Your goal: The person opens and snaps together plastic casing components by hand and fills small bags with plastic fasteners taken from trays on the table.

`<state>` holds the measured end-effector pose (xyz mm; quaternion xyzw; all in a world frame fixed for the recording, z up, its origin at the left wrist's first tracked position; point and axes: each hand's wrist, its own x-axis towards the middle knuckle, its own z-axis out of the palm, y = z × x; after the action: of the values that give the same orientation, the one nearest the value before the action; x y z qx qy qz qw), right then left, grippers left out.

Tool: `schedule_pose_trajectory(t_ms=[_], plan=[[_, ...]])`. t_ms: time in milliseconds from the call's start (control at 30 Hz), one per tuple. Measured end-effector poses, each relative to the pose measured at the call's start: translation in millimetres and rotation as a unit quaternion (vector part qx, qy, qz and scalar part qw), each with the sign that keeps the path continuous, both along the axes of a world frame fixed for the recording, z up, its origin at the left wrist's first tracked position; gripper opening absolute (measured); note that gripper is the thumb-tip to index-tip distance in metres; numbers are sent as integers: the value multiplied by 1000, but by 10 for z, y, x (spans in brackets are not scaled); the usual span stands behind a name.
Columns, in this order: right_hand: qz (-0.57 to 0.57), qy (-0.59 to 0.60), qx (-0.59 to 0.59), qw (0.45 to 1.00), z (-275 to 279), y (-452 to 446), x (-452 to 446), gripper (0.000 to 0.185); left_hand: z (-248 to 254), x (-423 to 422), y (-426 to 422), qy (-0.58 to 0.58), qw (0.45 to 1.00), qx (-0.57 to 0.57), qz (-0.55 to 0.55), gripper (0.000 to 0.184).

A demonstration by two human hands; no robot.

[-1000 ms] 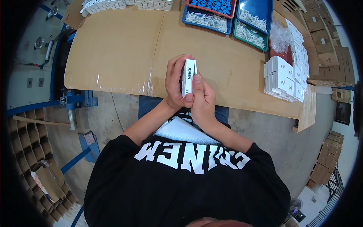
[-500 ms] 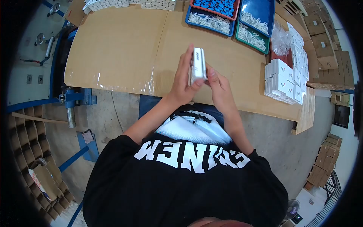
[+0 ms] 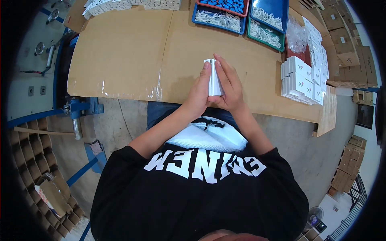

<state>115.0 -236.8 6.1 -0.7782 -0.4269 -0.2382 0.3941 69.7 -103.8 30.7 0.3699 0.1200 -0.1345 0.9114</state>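
Observation:
Above the front part of the cardboard-covered table, a small white box (image 3: 216,82) stands upright between my two hands. My left hand (image 3: 196,91) closes on its left side, with the thumb along the top near the far end. My right hand (image 3: 232,86) presses its right side with fingers stretched along it and the thumb at the near end. A seam or edge runs lengthwise along the box; my fingers cover much of its sides.
Trays of white plastic pieces (image 3: 219,21) and blue pieces (image 3: 225,5) stand at the back. Stacked white boxes (image 3: 299,80) sit at the right beside clear plastic bags (image 3: 297,36). More white boxes (image 3: 108,6) line the back left. A cardboard divider grid (image 3: 30,148) is at lower left.
The white box has turned: its printed narrow face showed before, and now a plain white face with a lengthwise seam does. My right hand has moved up flat along its right side.

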Motion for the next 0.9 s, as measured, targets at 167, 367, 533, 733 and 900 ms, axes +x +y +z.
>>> schedule_pose_trajectory(t_ms=[167, 367, 533, 733, 900], plan=[[-15, -6, 27, 999, -152, 37, -49, 90, -213, -16, 48, -6, 999, 38, -37, 58], [-27, 11, 49, 998, -200, 33, -104, 90, -252, -13, 2, 7, 998, 58, -37, 55], [-35, 17, 41, 998, -218, 35, -131, 93, -268, -28, 11, 21, 996, 78, -34, 55], [-40, 19, 53, 998, -230, 55, -134, 90, -238, -35, 24, 12, 998, 53, -38, 52], [-31, 68, 84, 994, -293, 59, -139, 88, -251, -22, 26, 26, 998, 46, -43, 53]])
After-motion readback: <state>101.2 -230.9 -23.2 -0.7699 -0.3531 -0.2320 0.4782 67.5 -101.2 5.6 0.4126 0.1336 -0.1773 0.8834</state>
